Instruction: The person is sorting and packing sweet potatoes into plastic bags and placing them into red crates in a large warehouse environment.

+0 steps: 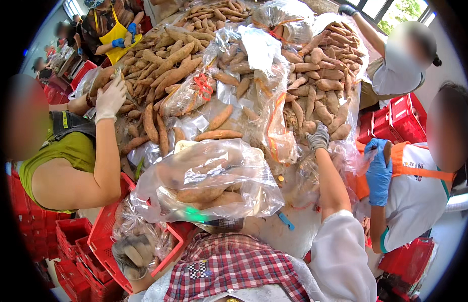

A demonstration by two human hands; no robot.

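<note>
My right hand [319,138], in a grey glove, reaches forward to the pile of sweet potatoes [328,84] on the table. Its fingers are closed on a sweet potato [309,127] at the pile's near edge. Low at the left, my left hand [132,255], also gloved in grey, is at a red crate [105,226], beside the bagged sweet potatoes [143,226] inside. Its fingers look apart, with nothing visible between them. Straight ahead of me, a clear plastic bag [208,176] of large sweet potatoes lies over a pale tray [186,145]. Green light falls on the bag's near side.
A blue tool [285,221] lies on the table [264,236]. More sweet potatoes [168,65] and a red-tied bag [186,98] cover the far left. Co-workers stand on both sides; one blue-gloved hand [379,173] holds a sweet potato. Red crates [395,118] are stacked around.
</note>
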